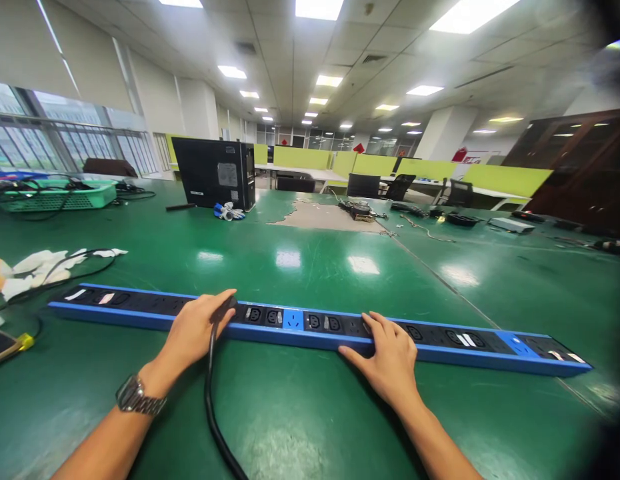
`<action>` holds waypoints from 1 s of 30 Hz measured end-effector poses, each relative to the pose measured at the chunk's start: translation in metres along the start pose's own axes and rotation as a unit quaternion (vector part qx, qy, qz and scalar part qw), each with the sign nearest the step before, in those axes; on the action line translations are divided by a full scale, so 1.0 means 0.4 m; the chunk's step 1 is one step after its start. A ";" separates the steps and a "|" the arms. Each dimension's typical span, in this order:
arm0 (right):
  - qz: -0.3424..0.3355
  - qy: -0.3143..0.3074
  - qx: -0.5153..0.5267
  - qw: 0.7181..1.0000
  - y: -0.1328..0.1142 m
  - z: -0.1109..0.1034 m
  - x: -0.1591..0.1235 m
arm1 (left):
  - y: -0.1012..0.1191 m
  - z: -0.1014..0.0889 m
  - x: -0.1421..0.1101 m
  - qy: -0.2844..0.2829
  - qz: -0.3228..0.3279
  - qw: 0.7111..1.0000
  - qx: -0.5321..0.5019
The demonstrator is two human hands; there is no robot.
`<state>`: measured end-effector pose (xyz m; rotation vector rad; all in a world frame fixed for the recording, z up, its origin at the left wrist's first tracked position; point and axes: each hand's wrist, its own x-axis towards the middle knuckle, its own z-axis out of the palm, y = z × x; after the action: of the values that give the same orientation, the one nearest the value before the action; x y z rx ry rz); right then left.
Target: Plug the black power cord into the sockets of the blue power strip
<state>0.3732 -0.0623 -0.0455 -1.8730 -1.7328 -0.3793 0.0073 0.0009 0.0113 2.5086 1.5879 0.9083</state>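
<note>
Nearest the camera, saw a thick black cable (213, 413) rising from the bottom edge of the view to the blue power strip (310, 341), left of its middle. Gripped the black plug (225, 311) at the cable's end between thumb and fingers of the left hand (193, 331), over the strip's black top face; perhaps had it in a socket, the contact being hidden by the fingers. Wore a metal wristwatch (134, 395) on the left wrist, nearer than the strip. Clamped the right hand (390, 352) across the strip, right of its middle, thumb against the near side, fingertips toward the far edge. Saw the strip lying along the green table (290, 413), with a blue socket (293, 320) between the hands and white labels (466, 340) toward both ends. Past the strip's left end, noticed white cloths (40, 270) and, nearer than them, a phone-like device (1, 345) beside something yellow. Beyond the strip's left half, saw a green basket (93, 196) with dark cables, then a black computer case (210, 172) standing upright with blue-and-white gloves (229, 212) at its base. Beyond the right half, made out small electronics (359, 211) on the table.
</note>
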 end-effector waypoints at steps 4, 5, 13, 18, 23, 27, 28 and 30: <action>-0.001 0.000 0.001 1.000 0.001 -0.001 -0.002 | 0.001 -0.010 0.006 -0.025 0.035 0.999 -0.031; -0.001 0.001 0.001 1.000 0.001 -0.001 -0.002 | -0.001 -0.009 0.007 -0.028 0.040 0.998 -0.047; -0.003 0.006 -0.005 1.000 0.000 0.000 0.000 | -0.020 -0.001 0.001 -0.053 0.041 0.995 -0.080; -0.006 0.005 0.005 1.000 0.000 0.000 -0.002 | -0.036 -0.053 0.016 -0.100 -0.056 0.969 -0.218; 0.002 0.006 0.013 1.000 0.000 0.000 -0.001 | 0.037 -0.044 0.127 -0.148 -0.129 0.978 -0.075; -0.001 0.003 0.011 1.000 0.000 -0.002 0.000 | 0.081 -0.001 0.184 -0.234 -0.137 0.961 0.055; -0.002 0.002 0.010 1.000 -0.001 -0.002 0.001 | 0.083 0.005 0.186 -0.233 -0.134 0.961 0.059; -0.001 0.000 0.010 1.000 -0.004 -0.004 0.002 | 0.080 0.010 0.182 -0.234 -0.121 0.962 0.071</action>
<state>0.3720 -0.0625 -0.0436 -1.8569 -1.7320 -0.3604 0.0577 0.0476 0.0517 2.2993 1.7757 0.1583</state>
